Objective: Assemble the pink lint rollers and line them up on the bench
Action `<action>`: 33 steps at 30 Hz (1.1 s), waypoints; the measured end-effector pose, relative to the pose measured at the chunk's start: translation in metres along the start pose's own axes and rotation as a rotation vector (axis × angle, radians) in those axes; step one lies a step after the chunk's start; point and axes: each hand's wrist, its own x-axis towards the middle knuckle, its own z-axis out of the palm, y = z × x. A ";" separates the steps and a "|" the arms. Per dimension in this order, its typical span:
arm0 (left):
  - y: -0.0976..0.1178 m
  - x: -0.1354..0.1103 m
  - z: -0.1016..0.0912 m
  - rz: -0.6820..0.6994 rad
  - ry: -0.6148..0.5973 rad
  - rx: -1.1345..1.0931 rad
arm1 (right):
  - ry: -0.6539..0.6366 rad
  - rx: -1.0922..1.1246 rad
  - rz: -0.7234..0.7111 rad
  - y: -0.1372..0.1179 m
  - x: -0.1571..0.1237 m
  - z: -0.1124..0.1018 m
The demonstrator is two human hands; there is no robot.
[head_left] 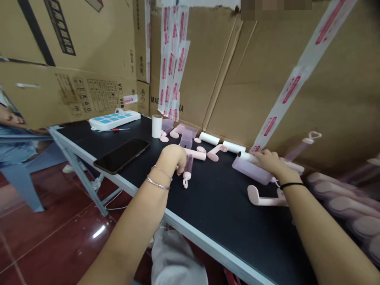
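Observation:
My left hand [172, 156] is curled shut on a pink lint-roller piece [187, 169] that lies on the black table [213, 202]; its clear tube and small loop end stick out below my fingers. My right hand [270, 162] rests with fingers closed over a white paper roll [247, 157] and a translucent purple cover [252, 171]. A pink handle [263, 200] lies just under my right wrist. More pink handles [216, 152], white rolls [209, 138] and clear covers [186, 137] are scattered between and behind my hands.
A dark phone [121, 155] lies near the table's left edge. A white and blue tray [114, 119] with a red-tipped tool sits at the far left. A white roll [156, 126] stands upright. Cardboard walls [225, 67] with taped strips surround the table. Stacked pink handles [347, 202] lie at right.

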 end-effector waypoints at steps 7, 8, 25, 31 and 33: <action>0.011 -0.006 -0.007 0.055 -0.269 0.211 | 0.134 0.002 0.026 -0.010 -0.014 -0.033; 0.008 -0.004 -0.011 0.094 -0.218 0.166 | 0.218 0.027 0.056 -0.010 -0.020 -0.049; 0.066 0.001 0.087 0.679 -0.300 -0.909 | 0.635 0.533 -0.449 -0.050 -0.153 -0.049; 0.062 -0.003 0.088 0.698 -0.295 -0.820 | 0.642 0.553 -0.409 -0.061 -0.154 -0.050; 0.062 -0.008 0.092 0.745 -0.290 -0.719 | 0.675 0.572 -0.405 -0.065 -0.155 -0.046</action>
